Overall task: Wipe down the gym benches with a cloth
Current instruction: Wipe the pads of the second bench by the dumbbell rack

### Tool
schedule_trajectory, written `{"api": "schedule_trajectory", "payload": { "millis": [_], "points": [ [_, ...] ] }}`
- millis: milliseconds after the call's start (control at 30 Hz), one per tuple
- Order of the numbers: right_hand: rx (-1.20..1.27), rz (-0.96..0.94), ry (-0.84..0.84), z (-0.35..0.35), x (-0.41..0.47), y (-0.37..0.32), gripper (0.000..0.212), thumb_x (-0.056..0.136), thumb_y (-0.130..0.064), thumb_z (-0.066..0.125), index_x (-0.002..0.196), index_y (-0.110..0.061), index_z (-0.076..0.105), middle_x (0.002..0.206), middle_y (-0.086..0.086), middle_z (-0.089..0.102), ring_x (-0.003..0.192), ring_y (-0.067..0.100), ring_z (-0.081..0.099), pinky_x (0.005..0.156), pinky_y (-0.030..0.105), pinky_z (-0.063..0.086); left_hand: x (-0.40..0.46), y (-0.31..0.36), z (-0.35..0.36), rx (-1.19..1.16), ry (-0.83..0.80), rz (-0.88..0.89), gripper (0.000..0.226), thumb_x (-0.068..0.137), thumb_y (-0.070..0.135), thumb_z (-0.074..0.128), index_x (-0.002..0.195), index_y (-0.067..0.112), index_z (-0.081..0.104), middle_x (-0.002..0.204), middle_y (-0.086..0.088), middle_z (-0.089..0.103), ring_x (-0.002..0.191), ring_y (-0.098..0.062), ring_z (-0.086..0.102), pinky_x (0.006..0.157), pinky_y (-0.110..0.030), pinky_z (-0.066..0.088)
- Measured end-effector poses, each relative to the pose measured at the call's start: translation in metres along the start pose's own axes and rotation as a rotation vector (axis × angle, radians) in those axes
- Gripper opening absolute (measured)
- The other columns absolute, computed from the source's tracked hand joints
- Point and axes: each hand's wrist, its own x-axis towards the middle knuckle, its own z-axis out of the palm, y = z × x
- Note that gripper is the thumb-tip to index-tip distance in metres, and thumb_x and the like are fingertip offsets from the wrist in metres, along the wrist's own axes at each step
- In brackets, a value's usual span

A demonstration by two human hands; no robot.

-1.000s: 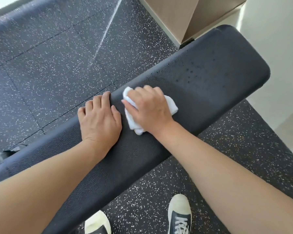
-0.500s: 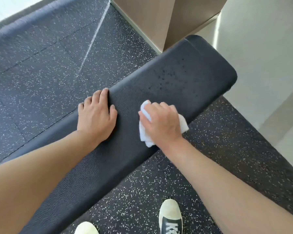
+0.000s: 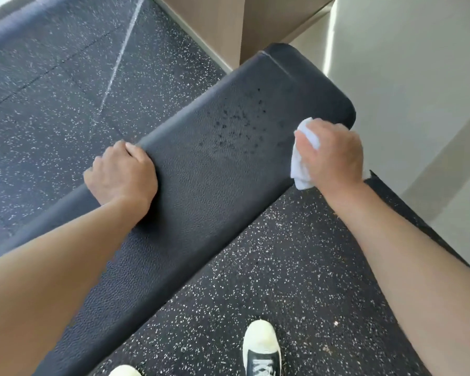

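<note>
The white cloth (image 3: 304, 156) is sitting bunched at the near edge of the black padded bench (image 3: 201, 185), close to the bench's rounded far end, with part of it hanging just off the edge. The right hand (image 3: 334, 156) is gripping it, fingers curled round the wad and pressing it against the pad. Half a second ago the cloth was nearer the middle of the bench; it has slid toward the end and out to the near edge.

The left hand (image 3: 120, 175) is clamping the far edge of the bench, well apart from the cloth, its fingers now curling over the edge where before they were lying flatter on top. Between the two hands a scatter of dark droplets (image 3: 236, 123) is showing on the pad.

Beyond the bench lies speckled rubber flooring (image 3: 52, 90); a beige column (image 3: 223, 25) is standing just past the bench's end. On the near side, a pale-toed dark sneaker (image 3: 261, 348) is showing white lettering too cropped to read.
</note>
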Motion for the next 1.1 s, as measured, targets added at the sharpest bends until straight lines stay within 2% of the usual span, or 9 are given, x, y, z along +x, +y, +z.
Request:
{"api": "schedule_trajectory", "payload": {
  "millis": [133, 300, 433, 533, 633, 767, 900, 1000, 1100],
  "points": [
    [0.003, -0.047, -0.016, 0.003, -0.015, -0.053, 0.026, 0.094, -0.032, 0.063, 0.081, -0.010, 0.063, 0.067, 0.010, 0.060, 0.063, 0.036, 0.059, 0.059, 0.042, 0.039, 0.002, -0.001, 0.004, 0.009, 0.026, -0.012, 0.046, 0.102, 0.035, 0.023, 0.096, 0.010, 0.061, 0.107, -0.023, 0.069, 0.102, -0.044, 0.059, 0.094, -0.053, 0.039],
    [0.170, -0.447, -0.054, 0.020, -0.073, -0.152, 0.014, 0.088, -0.027, 0.064, 0.082, -0.015, 0.071, 0.069, 0.000, 0.056, 0.060, 0.026, 0.056, 0.058, 0.036, 0.033, 0.003, 0.002, 0.005, -0.002, 0.042, -0.020, 0.045, 0.099, 0.035, 0.023, 0.093, 0.012, 0.061, 0.104, -0.023, 0.069, 0.100, -0.044, 0.059, 0.093, -0.053, 0.040],
    [0.274, -0.613, -0.084, 0.020, -0.072, -0.146, 0.022, 0.095, -0.031, 0.064, 0.078, -0.018, 0.067, 0.067, -0.001, 0.057, 0.063, 0.024, 0.054, 0.057, 0.037, 0.039, 0.004, 0.001, 0.006, 0.004, 0.043, -0.018, 0.045, 0.099, 0.035, 0.023, 0.094, 0.013, 0.062, 0.104, -0.023, 0.069, 0.099, -0.044, 0.059, 0.091, -0.052, 0.039],
    [0.092, -0.590, 0.006, 0.017, -0.038, -0.086, 0.029, 0.098, -0.037, 0.061, 0.090, -0.012, 0.074, 0.068, 0.000, 0.057, 0.061, 0.025, 0.057, 0.054, 0.037, 0.045, 0.004, 0.001, 0.006, 0.009, 0.032, -0.012, 0.048, 0.099, 0.035, 0.023, 0.102, 0.012, 0.065, 0.107, -0.023, 0.069, 0.101, -0.044, 0.059, 0.092, -0.052, 0.039],
    [0.037, -0.324, 0.049, 0.009, 0.008, -0.002, 0.039, 0.105, -0.035, 0.048, 0.083, -0.011, 0.069, 0.066, 0.005, 0.054, 0.061, 0.031, 0.055, 0.056, 0.041, 0.040, 0.003, 0.003, 0.004, 0.017, 0.036, -0.006, 0.051, 0.099, 0.036, 0.022, 0.103, 0.011, 0.066, 0.107, -0.023, 0.069, 0.100, -0.045, 0.060, 0.091, -0.052, 0.040],
    [0.093, -0.037, 0.059, -0.003, 0.034, 0.026, 0.028, 0.095, -0.029, 0.065, 0.073, -0.017, 0.052, 0.064, -0.004, 0.038, 0.058, 0.033, 0.047, 0.058, 0.040, 0.039, 0.003, 0.003, 0.004, 0.019, 0.033, -0.012, 0.050, 0.100, 0.035, 0.023, 0.108, 0.012, 0.067, 0.109, -0.022, 0.070, 0.101, -0.045, 0.059, 0.091, -0.053, 0.041],
    [0.034, -0.310, 0.010, 0.015, 0.004, -0.047, 0.020, 0.089, -0.031, 0.069, 0.082, -0.012, 0.069, 0.069, 0.004, 0.057, 0.061, 0.030, 0.056, 0.057, 0.038, 0.034, 0.002, 0.006, 0.003, 0.026, 0.028, -0.027, 0.049, 0.100, 0.036, 0.023, 0.111, 0.016, 0.067, 0.111, -0.022, 0.069, 0.104, -0.044, 0.059, 0.094, -0.054, 0.040],
    [0.186, -0.463, -0.059, 0.022, -0.037, -0.114, 0.015, 0.081, -0.028, 0.074, 0.083, -0.014, 0.072, 0.069, 0.001, 0.057, 0.061, 0.026, 0.056, 0.057, 0.036, 0.035, 0.002, 0.007, 0.003, 0.030, 0.027, -0.037, 0.050, 0.099, 0.036, 0.022, 0.111, 0.016, 0.066, 0.112, -0.022, 0.069, 0.105, -0.045, 0.059, 0.093, -0.054, 0.040],
    [0.285, -0.558, -0.101, 0.024, -0.060, -0.143, 0.015, 0.092, -0.025, 0.067, 0.080, -0.017, 0.069, 0.069, 0.000, 0.057, 0.063, 0.025, 0.053, 0.059, 0.037, 0.036, 0.001, 0.007, 0.002, 0.020, 0.024, -0.054, 0.049, 0.100, 0.035, 0.023, 0.111, 0.015, 0.067, 0.112, -0.024, 0.069, 0.105, -0.046, 0.059, 0.093, -0.054, 0.040]
  ]
}}
